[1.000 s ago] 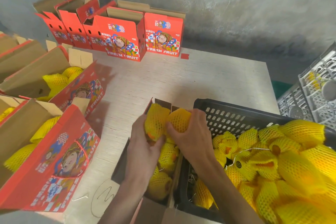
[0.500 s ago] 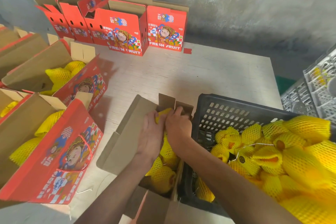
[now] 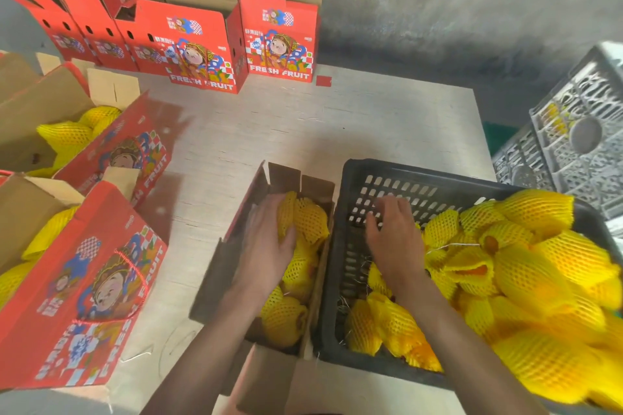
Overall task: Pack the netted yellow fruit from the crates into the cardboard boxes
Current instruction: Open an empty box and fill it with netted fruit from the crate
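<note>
Two hands: the left hand (image 3: 269,246) lies flat with straight fingers on the netted fruit (image 3: 305,222) in the open box (image 3: 232,253), probably to press it down; the right hand (image 3: 392,239) hovers over the black crate (image 3: 350,246), fingers loose and grasping nothing, likely going for another fruit.
Box position: it touches the crate's side, which keeps each carry short.
Fruit supply: the fruit pile (image 3: 526,273) heaps high at the crate's right end.
Fruit look: yellow, each in a yellow foam net sleeve; orange shows through one sleeve's open end.
Filled boxes (image 3: 84,283): two red ones at the left, flaps open, fruit inside.
Empty boxes (image 3: 202,40): upright by the wall.
</note>
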A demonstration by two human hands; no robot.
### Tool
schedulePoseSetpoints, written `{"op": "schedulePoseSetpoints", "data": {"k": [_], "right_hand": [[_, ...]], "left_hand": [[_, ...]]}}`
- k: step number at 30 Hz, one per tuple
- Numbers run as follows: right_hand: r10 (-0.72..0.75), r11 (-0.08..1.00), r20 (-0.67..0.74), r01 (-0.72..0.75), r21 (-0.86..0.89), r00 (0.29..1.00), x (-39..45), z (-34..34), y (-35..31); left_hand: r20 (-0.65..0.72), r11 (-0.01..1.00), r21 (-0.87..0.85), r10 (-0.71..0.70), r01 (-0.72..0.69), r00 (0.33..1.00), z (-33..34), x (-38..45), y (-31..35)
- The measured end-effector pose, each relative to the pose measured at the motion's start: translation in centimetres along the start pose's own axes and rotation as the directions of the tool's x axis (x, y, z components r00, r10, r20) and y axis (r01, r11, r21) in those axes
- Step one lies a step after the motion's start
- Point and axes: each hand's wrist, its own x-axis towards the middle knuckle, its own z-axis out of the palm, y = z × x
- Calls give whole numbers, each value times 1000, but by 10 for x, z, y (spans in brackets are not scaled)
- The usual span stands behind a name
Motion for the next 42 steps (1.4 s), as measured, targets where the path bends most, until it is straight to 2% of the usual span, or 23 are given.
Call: {"op": "schedulePoseSetpoints", "data": {"k": [1, 2, 3, 6, 9, 11, 16, 19, 21, 25, 29, 35, 40, 42], "right_hand": [[137, 982, 143, -115, -152, 980, -1, 5, 20], [268, 936, 250, -190, -297, 931, -2, 9, 35], [354, 894, 307, -224, -387, 883, -4, 13, 46], [387, 876, 322, -235, -421, 864, 5, 36, 58], [484, 850, 309, -357, -387, 818, 23, 60, 62], [521, 824, 302, -379, -421, 799, 32, 74, 67], [487, 770, 306, -238, -592, 818, 44, 89, 74], [411, 726, 348, -72, -684, 843, 55, 88, 78], [459, 702, 341, -100, -705, 821, 60, 82, 77], [516, 735, 429, -126, -666, 741, 52, 82, 66], [530, 681, 344, -148, -717, 776, 46, 92, 57], [498, 718, 348, -153, -679, 794, 46, 87, 58], [377, 789, 370, -85, -609, 849, 44, 80, 71], [243, 816, 396, 34, -576, 885, 35, 82, 75]], "left_hand": [[-22, 1000, -2, -2, 2, 1000, 2, -2, 1], [-50, 1000, -12, 4, -4, 999, 4, -5, 3], [-77, 999, -29, 17, -20, 997, 6, -8, 5], [-111, 993, -95, 65, -76, 992, 13, -13, 13], [-111, 985, -111, 123, -135, 986, 22, -16, 16], [-123, 977, -114, 168, -182, 978, 26, -19, 18], [-105, 968, -163, 175, -190, 979, 32, -25, 21], [-89, 973, -148, 168, -180, 982, 31, -27, 20], [-80, 975, -152, 154, -164, 985, 31, -27, 20], [-43, 974, -192, 116, -122, 992, 35, -26, 25], [-33, 965, -247, 83, -88, 996, 34, -29, 32], [-49, 943, -324, 67, -79, 997, 27, -38, 32], [-37, 927, -371, 40, -51, 998, 29, -44, 30], [-42, 922, -383, 35, -48, 999, 29, -45, 30]]}}
